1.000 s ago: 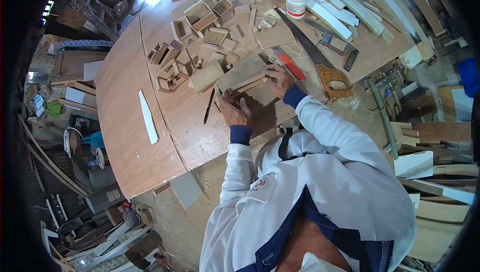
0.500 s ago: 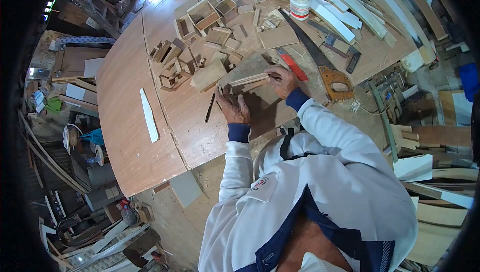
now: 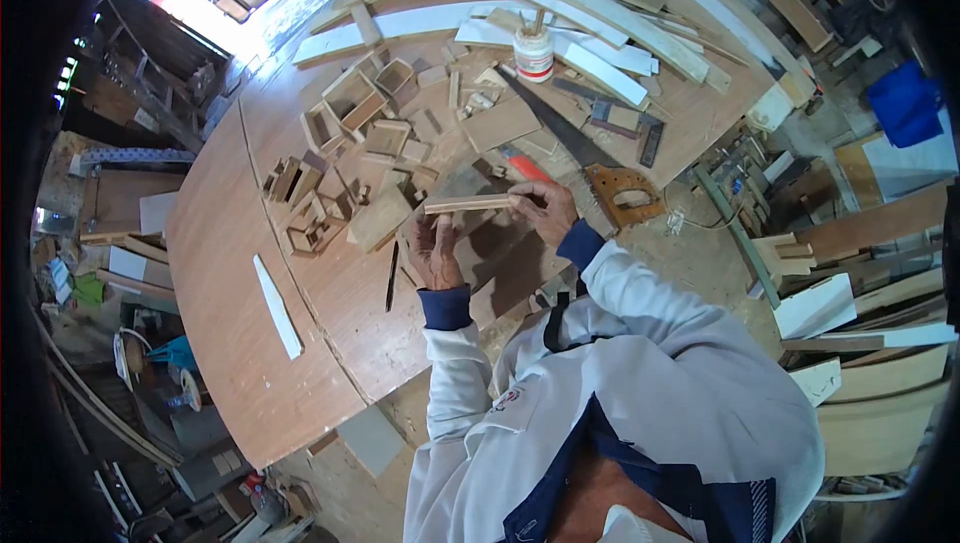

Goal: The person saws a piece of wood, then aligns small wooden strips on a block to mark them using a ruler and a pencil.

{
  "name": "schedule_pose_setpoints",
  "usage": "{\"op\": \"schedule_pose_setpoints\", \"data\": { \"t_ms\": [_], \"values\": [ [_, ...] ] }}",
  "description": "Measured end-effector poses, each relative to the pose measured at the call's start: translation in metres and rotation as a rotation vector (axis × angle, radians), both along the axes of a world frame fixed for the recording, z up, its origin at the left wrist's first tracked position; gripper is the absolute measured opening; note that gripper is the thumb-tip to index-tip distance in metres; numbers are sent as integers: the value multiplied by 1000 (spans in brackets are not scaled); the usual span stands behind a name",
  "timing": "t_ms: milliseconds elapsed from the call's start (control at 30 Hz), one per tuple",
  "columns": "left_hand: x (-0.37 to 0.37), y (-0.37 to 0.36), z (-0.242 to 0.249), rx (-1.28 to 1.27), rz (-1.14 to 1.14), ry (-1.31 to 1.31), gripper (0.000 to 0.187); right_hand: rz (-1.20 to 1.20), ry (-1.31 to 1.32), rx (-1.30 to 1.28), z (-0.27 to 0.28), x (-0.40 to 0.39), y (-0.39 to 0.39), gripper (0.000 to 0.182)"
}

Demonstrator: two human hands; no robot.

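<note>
Above the cluttered workbench (image 3: 250, 273), the right hand (image 3: 545, 211) pinches one end of a thin wooden strip (image 3: 468, 204), held level; the left hand (image 3: 433, 251) cups its other end from below, beside the handsaw (image 3: 590, 163).

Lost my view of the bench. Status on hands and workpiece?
Both hands on the wood strip: right hand grips one end, left hand at the other. Strip over the board. Handsaw alongside.
</note>
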State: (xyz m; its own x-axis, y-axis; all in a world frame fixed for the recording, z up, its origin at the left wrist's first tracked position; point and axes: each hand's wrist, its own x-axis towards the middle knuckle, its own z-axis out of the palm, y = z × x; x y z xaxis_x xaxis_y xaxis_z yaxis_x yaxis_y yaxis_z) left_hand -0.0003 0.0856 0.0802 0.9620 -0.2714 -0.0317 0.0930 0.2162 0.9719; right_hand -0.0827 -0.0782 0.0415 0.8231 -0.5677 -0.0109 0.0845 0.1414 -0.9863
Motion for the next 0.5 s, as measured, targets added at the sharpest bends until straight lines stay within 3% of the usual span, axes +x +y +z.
{"op": "schedule_pose_setpoints", "data": {
  "t_ms": [33,100,267,300,333,400,433,500],
  "values": [
    [-8,-12,8,-127,3,72,34,8,79,5,20,-8,0,13],
    [-13,-32,2,-287,9,167,30,-3,85,-28,7,-14,-4,13],
    [-15,-75,-8,-141,-77,143,20,-39,99,-132,30,-35,-19,17],
    [-16,-83,-7,-143,-102,144,18,-18,157,-294,29,-39,-34,19],
    [-18,-92,-5,-144,-124,146,16,-25,154,-296,29,-44,-49,19],
    [-24,-112,1,-160,-182,149,18,-173,-29,-352,33,-54,-81,20],
    [-28,-123,5,-173,-232,155,20,-220,128,-290,50,-65,-100,17],
    [-34,-150,-4,-152,-281,164,24,-352,144,-436,23,-76,-157,15]
  ]
}}
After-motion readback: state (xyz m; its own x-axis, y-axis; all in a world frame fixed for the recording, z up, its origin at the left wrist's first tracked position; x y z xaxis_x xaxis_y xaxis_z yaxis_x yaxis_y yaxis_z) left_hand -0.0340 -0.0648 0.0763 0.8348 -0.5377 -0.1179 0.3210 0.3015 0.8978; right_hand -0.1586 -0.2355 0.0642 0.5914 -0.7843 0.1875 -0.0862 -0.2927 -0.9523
